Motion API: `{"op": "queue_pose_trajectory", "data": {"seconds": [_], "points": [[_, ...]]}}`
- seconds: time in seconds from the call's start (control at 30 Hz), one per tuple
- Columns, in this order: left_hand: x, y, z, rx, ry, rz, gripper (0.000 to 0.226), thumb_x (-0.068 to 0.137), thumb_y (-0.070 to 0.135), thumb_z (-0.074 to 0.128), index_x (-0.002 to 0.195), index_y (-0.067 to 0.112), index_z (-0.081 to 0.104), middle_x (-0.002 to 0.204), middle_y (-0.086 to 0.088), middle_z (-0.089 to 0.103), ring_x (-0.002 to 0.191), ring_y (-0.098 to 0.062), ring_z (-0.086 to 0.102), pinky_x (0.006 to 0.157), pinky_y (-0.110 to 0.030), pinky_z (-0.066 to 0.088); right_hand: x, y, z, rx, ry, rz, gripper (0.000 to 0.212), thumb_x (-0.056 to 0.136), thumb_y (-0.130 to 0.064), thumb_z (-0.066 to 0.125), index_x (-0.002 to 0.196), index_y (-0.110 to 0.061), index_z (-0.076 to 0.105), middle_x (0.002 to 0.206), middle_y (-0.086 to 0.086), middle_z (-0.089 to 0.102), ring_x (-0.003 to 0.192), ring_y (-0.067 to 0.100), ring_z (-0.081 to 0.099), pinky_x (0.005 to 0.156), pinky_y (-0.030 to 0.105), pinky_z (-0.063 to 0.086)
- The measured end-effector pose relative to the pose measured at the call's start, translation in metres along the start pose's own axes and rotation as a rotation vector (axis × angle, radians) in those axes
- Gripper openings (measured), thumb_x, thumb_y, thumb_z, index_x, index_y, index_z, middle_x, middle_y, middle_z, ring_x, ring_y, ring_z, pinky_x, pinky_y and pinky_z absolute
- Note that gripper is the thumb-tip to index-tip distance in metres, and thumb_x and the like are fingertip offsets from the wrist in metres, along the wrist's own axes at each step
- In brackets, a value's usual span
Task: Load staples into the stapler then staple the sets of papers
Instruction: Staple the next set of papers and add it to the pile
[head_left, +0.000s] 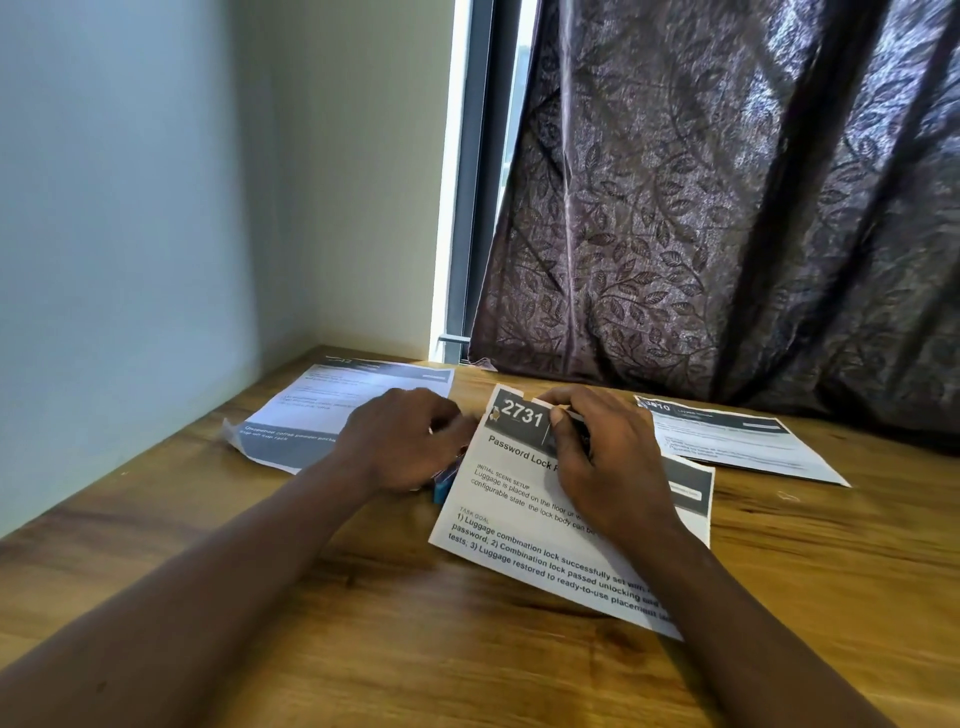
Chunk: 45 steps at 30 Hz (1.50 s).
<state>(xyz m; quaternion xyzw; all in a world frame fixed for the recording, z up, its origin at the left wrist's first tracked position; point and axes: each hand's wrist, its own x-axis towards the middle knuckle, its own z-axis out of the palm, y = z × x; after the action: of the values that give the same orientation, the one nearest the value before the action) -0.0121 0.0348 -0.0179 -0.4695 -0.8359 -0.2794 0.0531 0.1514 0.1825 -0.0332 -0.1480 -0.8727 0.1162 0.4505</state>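
Spreading across the lower frame, a wooden table (322, 649) meets a pale wall on the left and a dark leaf-patterned curtain (727, 208) at the back, with a strip of window frame between them. Three sets of paper lie on it: the left set (311, 410) near the wall, the right set (737, 441) under the curtain, and the middle set (524, 525) between the two hands, its long axis running from its top corner by the fingers down toward the person.

On the middle set a dark header reads "2731", then "Password Lock", "INITIAL SCENE SETUP" and "TASK GOAL", with lines about a luggage combination lock. The right set shows a number ending in "10"; the rest is too blurred to read.

The right hand (602, 462) rests on the middle set, thumb and forefinger pinched together on the folded top edge of the sheets. The left hand (410, 441) is curled closed over a small object just beside the sheet's left edge; only a bit of blue (444, 486) peeks out beneath it, probably the stapler, though I cannot tell for certain.

The corner to be stapled lies directly right of the left hand, nearly touching it, so the left hand is the nearer one to bring the tool's mouth over that corner.
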Motion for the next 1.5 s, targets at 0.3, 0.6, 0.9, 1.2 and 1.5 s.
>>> {"op": "queue_pose_trajectory", "data": {"seconds": [0.3,0.6,0.9,1.2,1.5], "points": [[-0.013,0.017,-0.006,-0.641,-0.188,0.032,0.015,0.097,0.015,0.065,0.099,0.002,0.071,0.101,0.004,0.080,0.094,-0.014,0.077,0.078,-0.031,0.063,0.006,0.008,-0.006,-0.101,0.087,-0.003,0.025,0.099,-0.031,0.047,0.114,-0.026,0.067,0.102,-0.005,0.067,0.098,0.020,0.056,0.092,0.046,0.040],[-0.009,0.024,-0.008,-0.715,0.261,0.096,0.014,0.098,0.009,0.062,0.092,0.011,0.074,0.089,0.002,0.080,0.080,-0.014,0.077,0.062,-0.021,0.058,0.004,0.072,-0.061,-0.100,0.325,0.425,0.051,0.099,-0.054,0.032,0.128,-0.022,0.060,0.126,0.005,0.062,0.121,0.030,0.053,0.101,0.051,0.039],[0.081,0.110,0.034,-0.996,0.234,-0.114,0.013,0.095,0.009,0.068,0.084,0.013,0.072,0.066,0.004,0.076,0.052,-0.006,0.069,0.049,-0.019,0.052,-0.037,0.142,-0.109,-0.526,-0.355,0.765,0.051,0.098,-0.056,0.043,0.137,-0.025,0.051,0.148,0.009,0.044,0.140,0.033,0.036,0.112,0.047,0.028],[0.154,0.167,0.110,-0.833,0.001,-0.260,0.009,0.092,0.015,0.075,0.090,0.007,0.077,0.079,-0.008,0.077,0.060,-0.014,0.065,0.054,-0.025,0.050,-0.034,0.142,-0.103,-0.543,-0.357,0.736,0.048,0.098,-0.050,0.036,0.136,-0.024,0.048,0.145,0.007,0.043,0.136,0.033,0.035,0.112,0.048,0.026],[0.169,0.171,0.144,-0.184,-0.023,-0.070,0.026,0.078,0.032,0.083,0.059,0.023,0.067,0.061,0.005,0.066,0.070,-0.017,0.066,0.065,-0.027,0.049,-0.033,0.141,-0.101,-0.505,-0.367,0.737,0.054,0.097,-0.048,0.035,0.141,-0.019,0.044,0.151,0.011,0.039,0.140,0.036,0.033,0.117,0.053,0.023]]}}
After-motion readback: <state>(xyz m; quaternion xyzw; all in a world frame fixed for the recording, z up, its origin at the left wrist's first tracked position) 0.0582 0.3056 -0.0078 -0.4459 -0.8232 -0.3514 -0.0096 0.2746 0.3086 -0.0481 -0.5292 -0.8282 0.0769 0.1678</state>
